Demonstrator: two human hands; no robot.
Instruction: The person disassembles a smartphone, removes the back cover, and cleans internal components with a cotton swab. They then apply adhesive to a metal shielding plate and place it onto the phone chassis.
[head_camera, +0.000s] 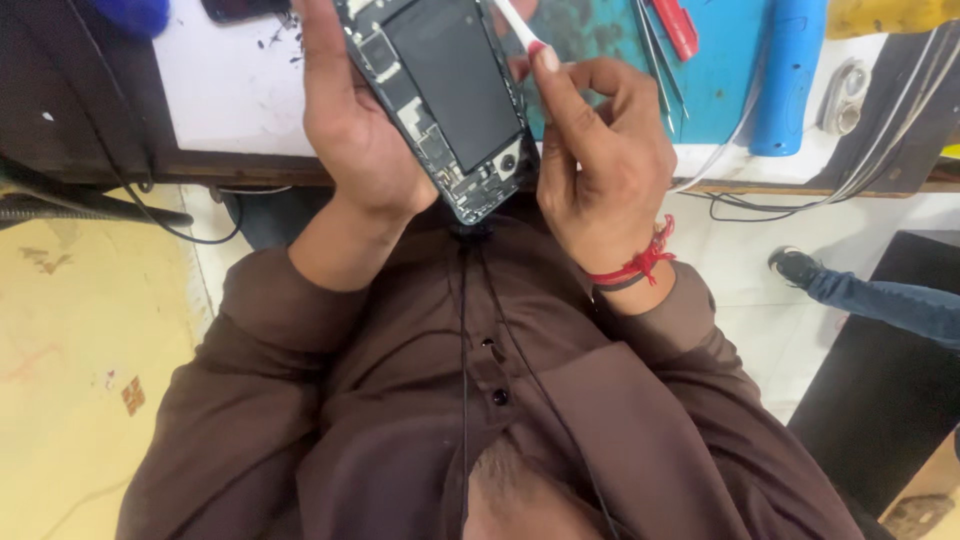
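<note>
Between both hands, left hand (350, 120) grips opened phone (450, 95); right hand (600, 160) pinches white tool (520, 30).

Place: a small phone repair workshop, seen from my own head down to my bench.
Bench: my white worktop (225, 85) with a dark wooden edge, carrying a blue repair mat (725, 75).
Tools: tweezers (655, 60), a red-handled tool (678, 28) and a blue cylinder-shaped tool (790, 75) on the mat.
Work piece: an opened phone (450, 100), its battery and circuit boards bare.
Wiring: cables (860, 160) trailing off the bench edge.
Floor: pale tiles (735, 260), another person's shoe (795, 265) nearby.
</note>
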